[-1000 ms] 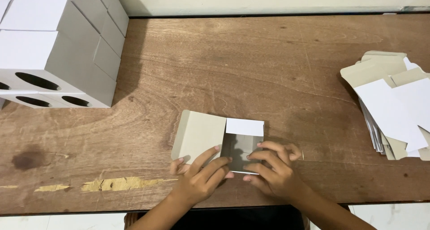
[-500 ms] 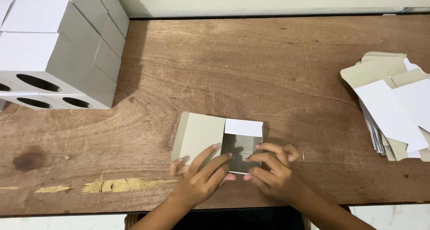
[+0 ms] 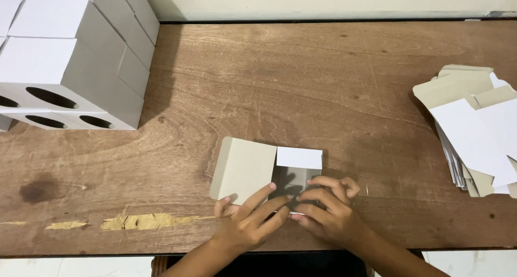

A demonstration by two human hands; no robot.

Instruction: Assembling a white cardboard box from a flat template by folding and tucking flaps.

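here, both your hands sit at the near edge of the table (image 3: 323,83), meeting over a half-folded carton (image 3: 258,172). your left hand (image 3: 250,223) lies fairly flat, fingers stretched out and spread a little, the tips pressing on the carton's near edge where the grey panel meets the open middle; the thumb pokes out to the left, just touching the panel's near corner. your right hand (image 3: 326,209) is curled, fingers bent in and pinching the carton's near right part; you cannot see from here how much card it actually has between the fingers. the two hands touch at the fingertips.

the carton lies near the middle of the table, towards you. its left part is a grey panel tilted up slightly, its far right part a small white flap (image 3: 299,158), and between them a shadowed hollow.

far left stands a stack of white boxes (image 3: 64,67) with oval holes in the near faces. at the right edge lies a loose pile of flat blanks (image 3: 474,131), white and grey, well apart from your hands.
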